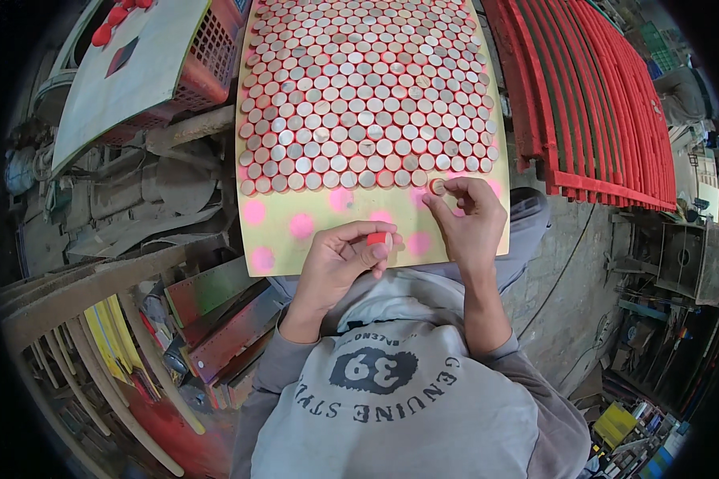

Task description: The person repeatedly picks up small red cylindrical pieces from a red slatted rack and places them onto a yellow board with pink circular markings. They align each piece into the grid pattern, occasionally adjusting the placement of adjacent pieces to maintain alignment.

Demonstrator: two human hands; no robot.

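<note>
Pinching a small red-sided cylinder (379,239) between thumb and fingers, the left hand (343,255) hangs over the near part of a pale yellow board (280,209), the piece's pale end turned toward the right. The right hand (475,219) grasps a second red-rimmed piece (437,187) between thumb and index fingertip, at the right end of the front row of standing cylinders (367,104); whether its base rests fully on the board is hard to tell beneath the fingers. Close-set, staggered rows with pale round tops fill the board from its far end down to this row. Along the left edge the outermost cylinders stand just beside the rim; at the right a slightly wider margin runs free. Between the front row and the near edge, which lies over the person's lap, a bare strip marked with pink spots (301,226) gives both hands room. Right of the board, beyond a gap, stands a red slatted rack (607,96); at upper left, a whitish panel (136,72) lies over a red plastic basket (204,72), near the board's left edge.
</note>
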